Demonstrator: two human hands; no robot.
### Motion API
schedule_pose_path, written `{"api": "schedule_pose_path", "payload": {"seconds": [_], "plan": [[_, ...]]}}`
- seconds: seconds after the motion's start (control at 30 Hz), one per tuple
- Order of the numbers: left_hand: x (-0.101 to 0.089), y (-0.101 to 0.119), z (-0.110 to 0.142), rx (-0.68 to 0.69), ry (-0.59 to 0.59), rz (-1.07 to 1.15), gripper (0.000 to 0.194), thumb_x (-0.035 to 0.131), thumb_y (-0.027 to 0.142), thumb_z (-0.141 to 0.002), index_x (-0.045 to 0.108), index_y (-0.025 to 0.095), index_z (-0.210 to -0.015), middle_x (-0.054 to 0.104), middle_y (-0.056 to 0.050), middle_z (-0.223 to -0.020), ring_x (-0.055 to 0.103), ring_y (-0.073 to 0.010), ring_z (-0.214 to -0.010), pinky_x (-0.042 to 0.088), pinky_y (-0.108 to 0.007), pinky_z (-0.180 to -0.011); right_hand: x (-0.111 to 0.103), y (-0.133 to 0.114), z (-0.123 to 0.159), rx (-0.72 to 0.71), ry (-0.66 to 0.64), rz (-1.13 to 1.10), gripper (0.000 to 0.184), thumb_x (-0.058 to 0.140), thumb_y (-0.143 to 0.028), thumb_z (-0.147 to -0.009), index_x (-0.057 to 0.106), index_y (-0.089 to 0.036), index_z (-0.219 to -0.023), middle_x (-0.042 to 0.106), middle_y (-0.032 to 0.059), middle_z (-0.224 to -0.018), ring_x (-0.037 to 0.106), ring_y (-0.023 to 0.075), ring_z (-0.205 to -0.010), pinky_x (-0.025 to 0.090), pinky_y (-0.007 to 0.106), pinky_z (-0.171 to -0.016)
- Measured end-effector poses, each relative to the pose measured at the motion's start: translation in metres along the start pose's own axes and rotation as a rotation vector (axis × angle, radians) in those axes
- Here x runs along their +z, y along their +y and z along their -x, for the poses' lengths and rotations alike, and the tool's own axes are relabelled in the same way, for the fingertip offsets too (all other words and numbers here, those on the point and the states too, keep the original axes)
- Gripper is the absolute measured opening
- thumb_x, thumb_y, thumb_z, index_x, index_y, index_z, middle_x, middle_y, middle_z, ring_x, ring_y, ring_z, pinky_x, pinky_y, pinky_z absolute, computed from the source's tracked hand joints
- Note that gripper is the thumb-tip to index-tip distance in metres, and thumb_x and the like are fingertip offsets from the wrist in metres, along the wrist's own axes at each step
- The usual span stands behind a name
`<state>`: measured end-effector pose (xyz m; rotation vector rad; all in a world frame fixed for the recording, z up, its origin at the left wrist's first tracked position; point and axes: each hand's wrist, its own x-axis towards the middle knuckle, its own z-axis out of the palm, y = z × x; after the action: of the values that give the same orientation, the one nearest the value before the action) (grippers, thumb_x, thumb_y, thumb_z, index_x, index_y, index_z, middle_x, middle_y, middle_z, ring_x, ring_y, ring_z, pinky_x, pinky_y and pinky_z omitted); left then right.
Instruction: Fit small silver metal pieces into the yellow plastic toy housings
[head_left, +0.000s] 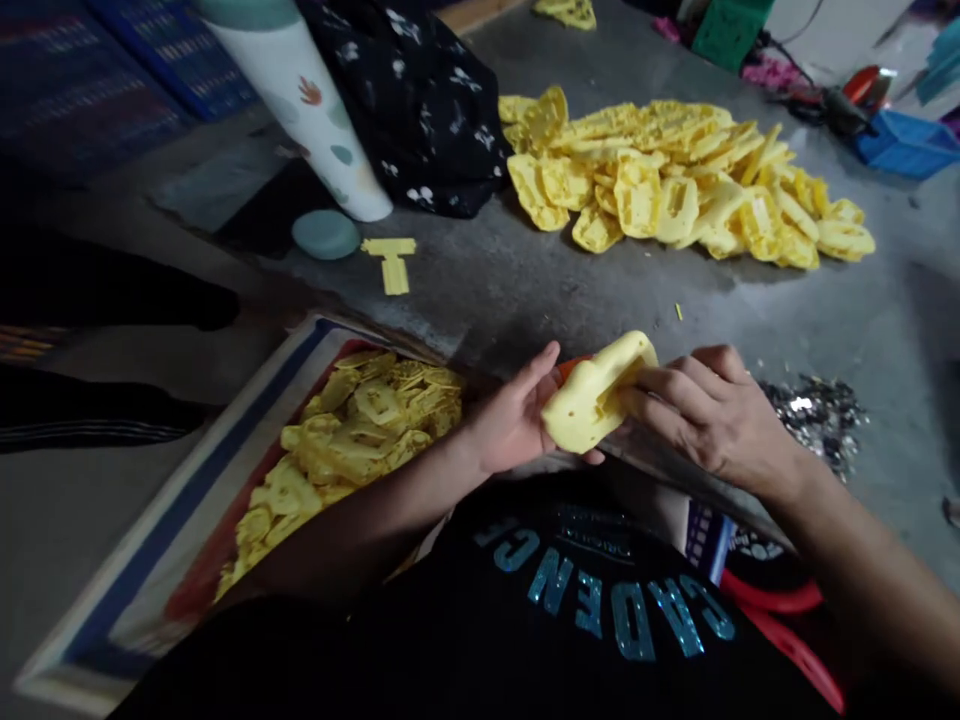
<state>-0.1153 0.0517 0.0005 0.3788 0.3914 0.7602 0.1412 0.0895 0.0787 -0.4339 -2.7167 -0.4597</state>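
Left hand: the left hand (517,420) is half open, its palm and thumb cupping the near end of a yellow moulded part (596,395); a bit of orange shows just behind its fingertips, too hidden to identify.
Right hand: the right hand (709,410) is curled, fingertips pressed onto the far end of the same part, gripping it from above.
Yellow moulded part: held between both hands, tilted, just above the edge of the grey surface (525,280).
Beyond the hands: a large heap of yellow parts (690,185) lies well apart on the surface.
Left of the left hand: an open box (150,560) holds more yellow pieces (345,430), close beside the forearm.
Right of the right hand: a small pile of silvery scraps (814,410) sits near the wrist.
Far left beyond the hands: a white patterned tube (307,110), a teal round lid (325,234) and a yellow T-shaped piece (391,260).
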Motion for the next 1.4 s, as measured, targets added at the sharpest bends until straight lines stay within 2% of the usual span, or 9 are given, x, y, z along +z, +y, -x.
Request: {"api": "schedule_pose_path", "payload": {"seconds": [0.13,0.27,0.37,0.47,0.57,0.73,0.87,1.2,1.4], "plan": [[0.014,-0.019,-0.007,-0.104,-0.128,-0.042,0.060,0.085,0.064,-0.094,0.079,0.018,-0.133,0.086,-0.015,-0.122,0.084,-0.0307,-0.104,0.074,-0.043,-0.078,-0.017,-0.035,0.038,0.120,0.065,0.007,0.011,0.062,-0.026,-0.115,0.071,-0.028,-0.121,0.082,0.0033,-0.120,0.066,0.0211,-0.093,0.047,0.042,-0.079],[0.024,-0.033,-0.007,-0.165,-0.214,-0.034,0.070,0.082,0.064,-0.095,0.074,0.015,-0.144,0.082,-0.021,-0.136,0.082,-0.0351,-0.119,0.075,-0.045,-0.084,-0.015,-0.069,0.079,0.591,0.291,-0.287,0.031,0.076,-0.017,-0.106,0.071,-0.027,-0.134,0.080,0.0060,-0.119,0.073,0.0210,-0.098,0.055,0.040,-0.081],[0.027,-0.043,-0.003,-0.225,-0.192,-0.053,0.070,0.077,0.064,-0.098,0.074,0.014,-0.147,0.080,-0.023,-0.141,0.082,-0.0354,-0.122,0.075,-0.042,-0.083,-0.007,-0.103,0.096,0.900,0.438,-0.622,0.019,0.078,-0.020,-0.104,0.077,-0.029,-0.121,0.079,0.0026,-0.106,0.074,0.0194,-0.092,0.060,0.036,-0.079],[0.026,-0.051,0.004,-0.254,-0.121,-0.117,0.070,0.074,0.065,-0.100,0.074,0.014,-0.148,0.081,-0.023,-0.140,0.084,-0.0345,-0.118,0.075,-0.041,-0.084,0.000,-0.135,0.104,0.986,0.438,-0.878,0.017,0.080,-0.031,-0.105,0.077,-0.028,-0.121,0.078,0.0002,-0.097,0.073,0.0168,-0.083,0.061,0.032,-0.075],[0.026,-0.053,0.009,-0.242,-0.075,-0.174,0.071,0.073,0.065,-0.101,0.075,0.013,-0.149,0.082,-0.024,-0.138,0.085,-0.0345,-0.115,0.075,-0.039,-0.080,-0.001,-0.148,0.122,0.995,0.363,-0.872,0.014,0.080,-0.035,-0.105,0.079,-0.027,-0.115,0.081,0.0008,-0.097,0.077,0.0171,-0.085,0.062,0.032,-0.078],[0.028,-0.051,0.010,-0.152,-0.058,-0.206,0.070,0.061,0.068,-0.108,0.075,0.014,-0.150,0.083,-0.022,-0.135,0.085,-0.0324,-0.109,0.074,-0.033,-0.073,-0.014,-0.118,0.189,1.255,0.342,-0.371,0.009,0.077,-0.032,-0.103,0.082,-0.026,-0.099,0.081,0.0008,-0.091,0.074,0.0186,-0.083,0.057,0.034,-0.080],[0.026,-0.052,-0.002,-0.171,-0.165,-0.164,0.076,0.057,0.075,-0.108,0.074,0.016,-0.152,0.083,-0.021,-0.137,0.086,-0.0291,-0.110,0.071,-0.028,-0.073,-0.010,-0.081,0.221,1.365,0.291,-0.255,0.009,0.075,-0.029,-0.098,0.083,-0.026,-0.098,0.080,0.0022,-0.091,0.070,0.0206,-0.081,0.051,0.037,-0.079],[0.022,-0.050,-0.019,-0.302,-0.174,-0.117,0.075,0.064,0.076,-0.104,0.076,0.019,-0.152,0.079,-0.015,-0.148,0.085,-0.0285,-0.117,0.067,-0.024,-0.080,0.021,-0.037,0.190,1.298,-0.028,-0.090,0.011,0.077,-0.038,-0.100,0.080,-0.028,-0.099,0.079,0.0065,-0.099,0.068,0.0297,-0.102,0.044,0.045,-0.094],[0.024,-0.049,-0.022,-0.326,-0.061,-0.075,0.070,0.071,0.070,-0.102,0.080,0.016,-0.145,0.081,-0.019,-0.142,0.087,-0.0301,-0.108,0.069,-0.034,-0.092,0.006,-0.042,0.184,1.247,0.077,-0.225,0.006,0.075,-0.030,-0.102,0.079,-0.027,-0.098,0.077,0.0038,-0.095,0.070,0.0255,-0.095,0.050,0.043,-0.089]]}}
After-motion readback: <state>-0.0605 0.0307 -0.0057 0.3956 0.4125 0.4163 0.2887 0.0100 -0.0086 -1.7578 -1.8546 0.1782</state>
